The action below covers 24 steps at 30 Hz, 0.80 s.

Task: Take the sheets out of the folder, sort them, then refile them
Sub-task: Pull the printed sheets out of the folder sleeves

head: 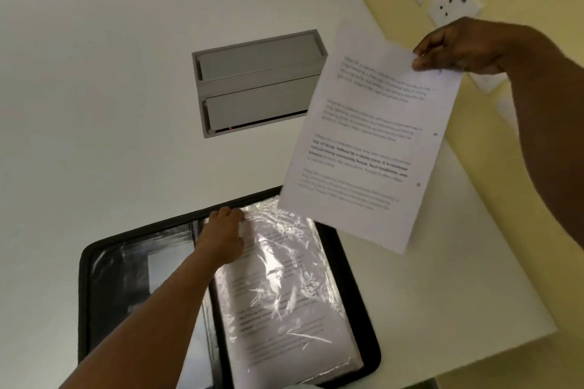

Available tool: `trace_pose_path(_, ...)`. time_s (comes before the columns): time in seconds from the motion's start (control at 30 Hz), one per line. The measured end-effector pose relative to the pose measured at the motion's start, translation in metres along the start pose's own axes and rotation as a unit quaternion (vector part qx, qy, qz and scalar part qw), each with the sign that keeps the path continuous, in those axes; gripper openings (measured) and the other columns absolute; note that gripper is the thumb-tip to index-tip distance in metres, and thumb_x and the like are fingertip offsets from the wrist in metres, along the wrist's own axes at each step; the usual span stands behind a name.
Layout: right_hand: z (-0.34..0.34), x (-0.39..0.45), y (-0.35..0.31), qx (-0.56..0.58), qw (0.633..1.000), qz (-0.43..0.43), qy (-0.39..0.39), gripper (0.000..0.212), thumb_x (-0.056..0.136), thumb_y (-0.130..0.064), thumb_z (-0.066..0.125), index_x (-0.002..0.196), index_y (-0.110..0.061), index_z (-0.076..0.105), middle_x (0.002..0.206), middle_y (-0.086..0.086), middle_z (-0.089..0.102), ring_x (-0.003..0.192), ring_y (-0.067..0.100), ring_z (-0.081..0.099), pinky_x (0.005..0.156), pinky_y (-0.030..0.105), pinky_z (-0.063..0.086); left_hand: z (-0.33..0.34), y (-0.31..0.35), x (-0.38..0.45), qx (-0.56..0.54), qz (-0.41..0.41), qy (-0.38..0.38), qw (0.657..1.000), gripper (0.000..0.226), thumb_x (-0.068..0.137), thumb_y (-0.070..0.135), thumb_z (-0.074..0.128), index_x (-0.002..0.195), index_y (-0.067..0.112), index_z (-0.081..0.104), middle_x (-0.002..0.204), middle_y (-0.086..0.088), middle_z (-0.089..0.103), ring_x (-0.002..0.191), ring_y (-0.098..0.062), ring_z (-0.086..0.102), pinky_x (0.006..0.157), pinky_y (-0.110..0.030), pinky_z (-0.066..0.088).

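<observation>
The right hand (455,46) pinched one printed sheet (369,133) by its top corner between thumb and fingers, holding it in the air above the tabletop's right edge. The left hand (222,240) rested with curled fingers at the top edge of the plastic sleeves (284,287) in the open black folder (104,294) near the tabletop's front edge. Judging by the printed pages visible in the sleeves, removal seemed barely begun, with sorting and refiling not yet started.

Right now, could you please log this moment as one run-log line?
right hand: pinches printed white sheet aloft | left hand: grips top of clear plastic sleeve | open black folder: on white table
</observation>
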State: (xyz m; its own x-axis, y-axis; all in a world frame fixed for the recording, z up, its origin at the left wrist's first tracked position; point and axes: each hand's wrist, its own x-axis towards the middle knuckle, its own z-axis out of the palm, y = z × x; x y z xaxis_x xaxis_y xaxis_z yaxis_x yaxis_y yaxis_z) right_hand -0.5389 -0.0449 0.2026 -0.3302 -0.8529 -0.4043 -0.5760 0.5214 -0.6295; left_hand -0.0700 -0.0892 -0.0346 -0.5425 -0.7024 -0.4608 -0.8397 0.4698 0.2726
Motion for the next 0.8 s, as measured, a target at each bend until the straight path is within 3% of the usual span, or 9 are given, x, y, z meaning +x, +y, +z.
trace_pose_path(0.17,0.011,0.015,0.053,0.009,0.995,0.042,-0.087,0.070,0.035,-0.053,0.092,0.093,-0.020,0.073,0.102,0.009,0.073,0.084,0.017,0.068,0.077,0.030,0.058,0.003,-0.001,0.006,0.010,-0.025,-0.008,1.000,0.050,0.083,0.018,0.068,0.129,0.022,0.048,0.130,-0.005,0.045,0.123,-0.029,0.039,0.100,-0.037,0.038)
trace_pose_path(0.23,0.021,0.021,0.069,-0.021,0.993,0.045,-0.109,0.056,0.048,-0.049,0.090,0.093,-0.020,0.075,0.101,0.011,0.073,0.087,0.020,0.067,0.084,0.038,0.053,0.004,-0.002,0.007,0.015,-0.030,-0.007,0.999,0.051,0.082,0.019,0.070,0.128,0.022,0.049,0.128,-0.005,0.047,0.121,-0.028,0.041,0.101,-0.037,0.036)
trace_pose_path(0.3,0.031,0.027,0.082,-0.048,0.990,0.048,-0.121,0.029,0.070,-0.029,0.084,0.095,-0.017,0.074,0.104,0.015,0.071,0.086,0.020,0.063,0.082,0.036,0.051,0.006,-0.002,0.008,0.023,-0.031,-0.004,0.999,0.051,0.080,0.020,0.071,0.127,0.022,0.049,0.126,-0.005,0.050,0.119,-0.027,0.043,0.102,-0.036,0.035)
trace_pose_path(0.43,0.049,0.042,0.111,-0.111,0.982,0.046,-0.147,0.024,0.079,-0.027,0.079,0.099,-0.015,0.074,0.096,0.005,0.070,0.085,0.014,0.059,0.072,0.021,0.045,0.005,0.002,0.010,0.040,-0.036,-0.005,0.999,0.049,0.080,0.018,0.073,0.124,0.020,0.051,0.123,-0.007,0.050,0.118,-0.028,0.045,0.101,-0.036,0.034)
trace_pose_path(0.57,0.064,0.052,0.138,-0.139,0.978,0.044,-0.148,0.022,0.080,-0.027,0.078,0.099,-0.016,0.073,0.096,-0.002,0.066,0.093,0.015,0.059,0.083,0.026,0.044,0.005,0.005,0.011,0.041,-0.057,-0.004,0.998,0.050,0.076,0.018,0.077,0.120,0.020,0.053,0.119,-0.007,0.051,0.114,-0.031,0.047,0.097,-0.038,0.038)
trace_pose_path(0.7,0.076,0.067,0.166,-0.131,0.982,0.039,-0.133,0.014,0.080,-0.023,0.078,0.089,-0.015,0.073,0.085,-0.001,0.066,0.087,0.021,0.061,0.072,0.025,0.044,0.006,0.006,0.011,0.042,-0.071,-0.003,0.997,0.051,0.075,0.019,0.079,0.119,0.022,0.053,0.118,-0.006,0.051,0.114,-0.029,0.048,0.097,-0.038,0.041)
trace_pose_path(0.8,0.087,0.077,0.181,-0.155,0.981,0.051,-0.107,0.015,0.078,-0.033,0.079,0.087,-0.023,0.072,0.098,0.005,0.068,0.096,0.028,0.063,0.081,0.036,0.049,0.006,0.010,0.009,0.042,-0.084,0.004,0.996,0.051,0.078,0.018,0.076,0.121,0.023,0.051,0.121,-0.005,0.048,0.116,-0.029,0.045,0.096,-0.039,0.042)
